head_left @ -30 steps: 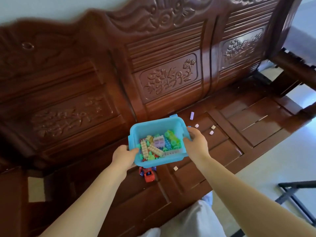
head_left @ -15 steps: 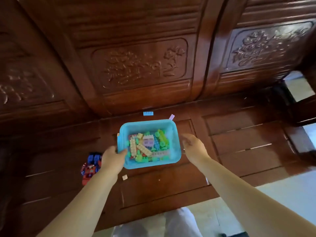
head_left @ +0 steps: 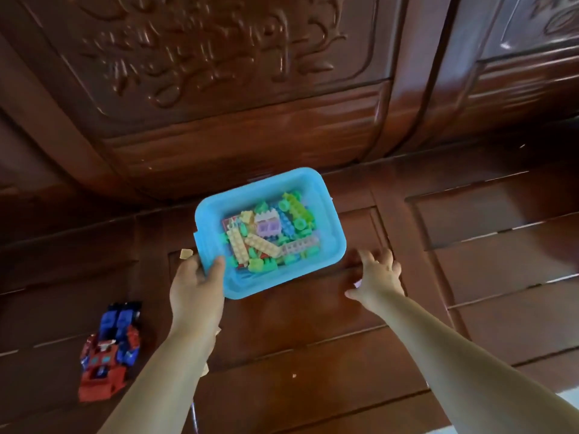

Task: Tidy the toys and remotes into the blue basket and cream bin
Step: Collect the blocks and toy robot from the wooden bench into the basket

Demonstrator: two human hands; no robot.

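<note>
The blue basket (head_left: pixel 329 245) sits on the dark wooden bench seat (head_left: pixel 313 339), slightly turned, with several pastel building blocks (head_left: pixel 271 238) inside. My left hand (head_left: pixel 195 281) grips its near-left rim, thumb over the edge. My right hand (head_left: pixel 377 275) is off the basket, just right of its near-right corner, fingers spread and lying on the seat. A red and blue toy truck (head_left: pixel 108 352) lies on the seat at the left. A small cream block (head_left: pixel 185 254) lies just beyond my left hand.
The carved wooden backrest (head_left: pixel 219 73) rises right behind the basket. A tiny cream crumb of a piece (head_left: pixel 294 375) lies on the seat near me. Pale floor (head_left: pixel 564 399) shows at the lower right past the seat's front edge.
The basket has come down onto the seat. My right hand has let go of its right rim and moved off to the right. The view has closed in on the bench.
</note>
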